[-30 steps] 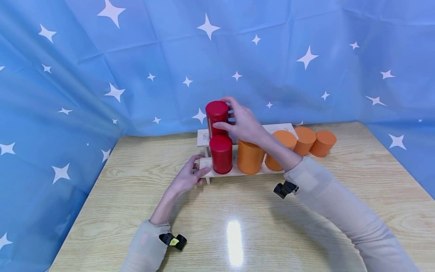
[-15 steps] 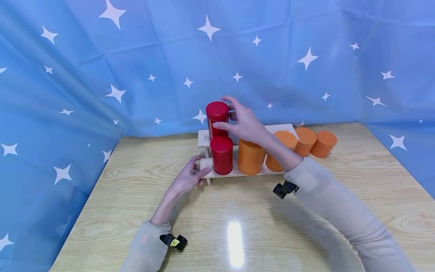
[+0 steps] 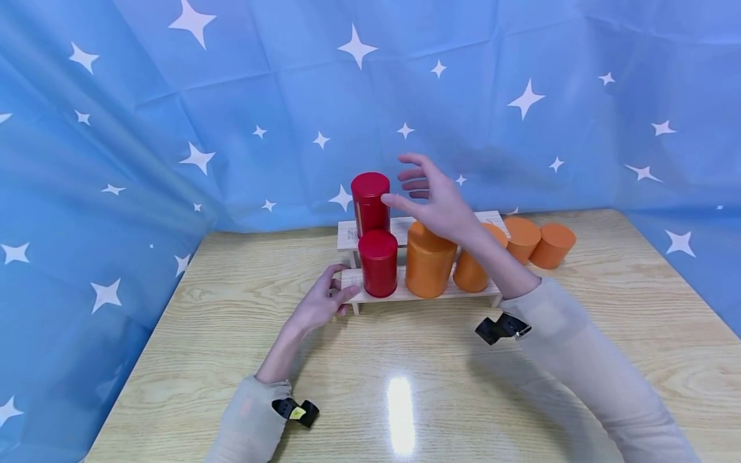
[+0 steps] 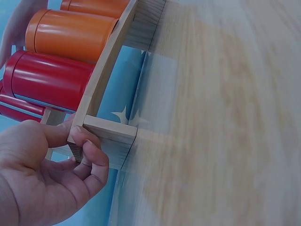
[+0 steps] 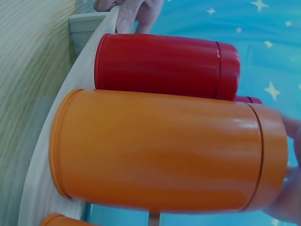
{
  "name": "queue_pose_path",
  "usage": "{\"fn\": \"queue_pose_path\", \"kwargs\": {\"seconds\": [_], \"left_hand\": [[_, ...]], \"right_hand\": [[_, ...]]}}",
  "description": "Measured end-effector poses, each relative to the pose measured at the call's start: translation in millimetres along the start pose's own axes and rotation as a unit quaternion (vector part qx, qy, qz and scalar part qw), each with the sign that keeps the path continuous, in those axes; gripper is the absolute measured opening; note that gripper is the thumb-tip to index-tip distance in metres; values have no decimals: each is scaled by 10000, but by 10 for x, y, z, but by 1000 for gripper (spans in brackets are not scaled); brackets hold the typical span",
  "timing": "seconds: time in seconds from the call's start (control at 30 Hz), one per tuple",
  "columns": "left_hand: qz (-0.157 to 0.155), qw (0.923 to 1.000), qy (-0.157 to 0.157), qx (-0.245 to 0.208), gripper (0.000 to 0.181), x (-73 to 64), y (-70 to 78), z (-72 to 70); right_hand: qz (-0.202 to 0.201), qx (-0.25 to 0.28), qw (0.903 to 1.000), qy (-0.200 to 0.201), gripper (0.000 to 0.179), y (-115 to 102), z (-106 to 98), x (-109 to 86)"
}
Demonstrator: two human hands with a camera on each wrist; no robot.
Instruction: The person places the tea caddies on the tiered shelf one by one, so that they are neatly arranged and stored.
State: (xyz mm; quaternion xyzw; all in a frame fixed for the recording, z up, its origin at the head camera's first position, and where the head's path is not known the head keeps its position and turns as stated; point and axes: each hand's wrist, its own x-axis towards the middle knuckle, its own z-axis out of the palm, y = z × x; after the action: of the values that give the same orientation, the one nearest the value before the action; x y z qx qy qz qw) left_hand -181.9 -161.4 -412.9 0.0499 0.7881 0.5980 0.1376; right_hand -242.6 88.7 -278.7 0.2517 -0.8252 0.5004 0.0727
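A two-tier wooden rack [image 3: 349, 236] stands on the table. On its upper tier, at the left end, a red canister [image 3: 370, 204] is upright. My right hand [image 3: 442, 200] hovers just to the right of that canister, fingers apart and holding nothing. Below it, the lower tier carries a second red canister [image 3: 379, 265], a large orange canister [image 3: 429, 263] and a smaller orange one [image 3: 471, 273]. My left hand [image 3: 315, 303] pinches the rack's lower left end; in the left wrist view, thumb and fingers of that hand [image 4: 51, 176] close round the board's corner.
Two more orange canisters, one [image 3: 523, 239] against the rack's right end and another [image 3: 552, 245] beside it, stand on the wooden table [image 3: 260, 270]. A blue curtain [image 3: 278, 116] with white stars hangs behind the table and along both sides.
My right hand has let go of the upper red canister and moved right and slightly up from it, its fingers spreading. The canister stays on the upper tier. My left hand has kept its grip.
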Motion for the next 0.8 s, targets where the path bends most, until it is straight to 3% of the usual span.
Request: {"fn": "queue_pose_path", "kwargs": {"seconds": [0.37,0.8], "left_hand": [[39,10000,-15,-47,58,0,-3,12],[4,10000,-14,-43,59,15,-26,12]], "right_hand": [[63,107,9995,276,65,35,-201,-196],[11,110,9971,750,59,122,-601,-432]]}}
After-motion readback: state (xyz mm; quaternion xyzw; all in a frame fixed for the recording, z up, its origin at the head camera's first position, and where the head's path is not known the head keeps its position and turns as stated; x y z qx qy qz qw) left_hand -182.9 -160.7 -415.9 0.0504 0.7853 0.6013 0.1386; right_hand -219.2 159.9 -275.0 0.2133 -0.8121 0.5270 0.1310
